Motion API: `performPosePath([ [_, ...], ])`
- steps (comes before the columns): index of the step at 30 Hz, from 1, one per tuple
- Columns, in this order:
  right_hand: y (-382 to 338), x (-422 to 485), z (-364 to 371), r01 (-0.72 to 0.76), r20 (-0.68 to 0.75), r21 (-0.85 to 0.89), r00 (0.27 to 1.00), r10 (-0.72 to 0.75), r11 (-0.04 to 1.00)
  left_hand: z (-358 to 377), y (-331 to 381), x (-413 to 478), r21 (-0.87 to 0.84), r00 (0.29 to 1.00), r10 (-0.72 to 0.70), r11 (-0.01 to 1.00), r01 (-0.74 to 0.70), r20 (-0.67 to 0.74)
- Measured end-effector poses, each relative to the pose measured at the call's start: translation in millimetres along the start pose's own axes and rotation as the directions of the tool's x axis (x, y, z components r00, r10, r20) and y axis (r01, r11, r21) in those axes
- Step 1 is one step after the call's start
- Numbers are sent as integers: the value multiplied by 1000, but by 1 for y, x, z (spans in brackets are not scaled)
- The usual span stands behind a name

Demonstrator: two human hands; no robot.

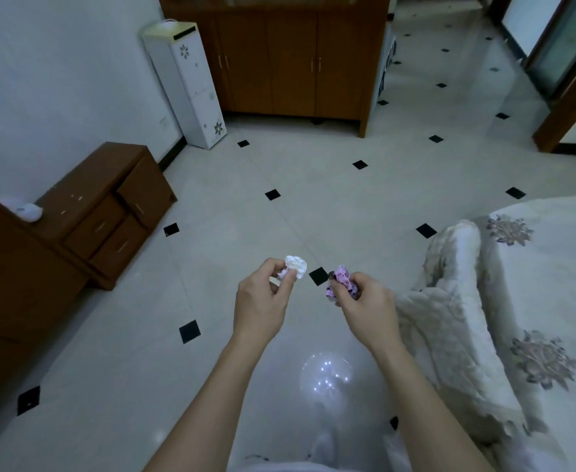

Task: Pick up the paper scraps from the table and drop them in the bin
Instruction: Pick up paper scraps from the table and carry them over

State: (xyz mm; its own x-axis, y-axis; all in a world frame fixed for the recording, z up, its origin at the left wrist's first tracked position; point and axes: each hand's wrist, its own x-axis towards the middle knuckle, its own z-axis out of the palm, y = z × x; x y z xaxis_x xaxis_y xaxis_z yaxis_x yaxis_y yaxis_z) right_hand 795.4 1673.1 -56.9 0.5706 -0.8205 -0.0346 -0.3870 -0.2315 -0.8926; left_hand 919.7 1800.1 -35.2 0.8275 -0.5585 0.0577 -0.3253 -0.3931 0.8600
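Observation:
My left hand (262, 298) pinches a crumpled white paper scrap (296, 266) between thumb and fingers. My right hand (366, 304) grips a crumpled pink and black patterned scrap (341, 282). Both hands are held out in front of me above the tiled floor, a short gap between them. No bin and no table with scraps shows in the head view.
A low brown drawer unit (109, 206) stands at the left against the wall. A white water dispenser (191, 80) and a brown cabinet (290, 63) stand at the far side. A sofa with a white floral cover (518, 301) is at the right. Tiled floor (314, 199) lies ahead.

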Motion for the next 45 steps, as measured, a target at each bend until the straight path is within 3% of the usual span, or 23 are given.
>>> performPosePath([
  [13, 21, 151, -19, -77, -130, -9, 989, 76, 997, 79, 11, 148, -36, 995, 19, 999, -15, 102],
  [24, -1, 363, -9, -161, -228, 5, 961, 158, 987, 141, 35, 382, -71, 973, 84, 995, -70, 216],
  [32, -10, 478, -30, -230, -385, 22, 896, 221, 973, 200, 72, 507, -107, 907, 200, 979, -173, 370],
  [45, 56, 609, -132, -306, -547, 122, 773, 322, 944, 366, 146, 624, -148, 797, 300, 954, -261, 524],
])
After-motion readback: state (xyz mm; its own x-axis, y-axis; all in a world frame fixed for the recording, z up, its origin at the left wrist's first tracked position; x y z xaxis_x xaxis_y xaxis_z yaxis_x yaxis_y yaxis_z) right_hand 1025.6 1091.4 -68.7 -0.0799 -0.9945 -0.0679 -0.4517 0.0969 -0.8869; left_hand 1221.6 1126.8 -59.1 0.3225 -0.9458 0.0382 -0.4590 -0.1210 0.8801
